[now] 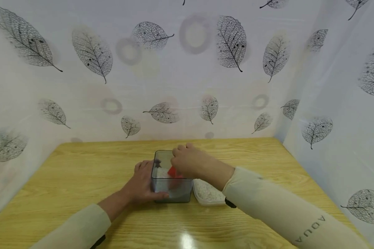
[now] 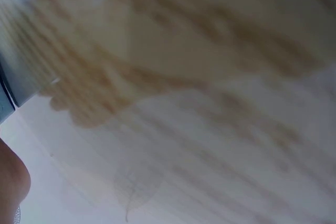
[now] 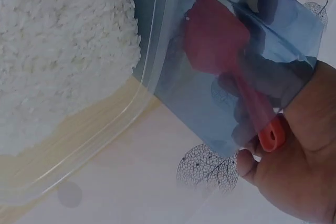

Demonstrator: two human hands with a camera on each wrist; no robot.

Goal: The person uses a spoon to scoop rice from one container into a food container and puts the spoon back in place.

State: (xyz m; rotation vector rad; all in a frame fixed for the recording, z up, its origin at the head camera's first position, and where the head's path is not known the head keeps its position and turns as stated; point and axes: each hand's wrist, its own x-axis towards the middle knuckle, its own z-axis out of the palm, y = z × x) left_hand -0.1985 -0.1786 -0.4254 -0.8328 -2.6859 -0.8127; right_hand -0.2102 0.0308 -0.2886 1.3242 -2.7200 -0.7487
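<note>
A see-through grey plastic container [image 1: 172, 190] stands on the table, with white rice [image 1: 162, 174] inside. My left hand [image 1: 143, 183] holds its left side, thumb along the front and fingers toward the back. The container's corner [image 2: 18, 85] and a bit of my left hand [image 2: 11, 182] show in the left wrist view. Over the container, my right hand [image 1: 190, 162] grips a red scoop [image 1: 172, 172] by its handle, its head inside the container. Through the tinted wall in the right wrist view, I see the scoop [image 3: 215, 38] and fingers of my right hand [image 3: 299, 166].
A clear shallow tub [image 1: 202, 203] of rice [image 3: 63, 51] stands right beside the container, partly under my right forearm. The wooden table [image 1: 81, 169] is bordered at the back and sides by a white leaf-patterned sheet [image 1: 174, 79].
</note>
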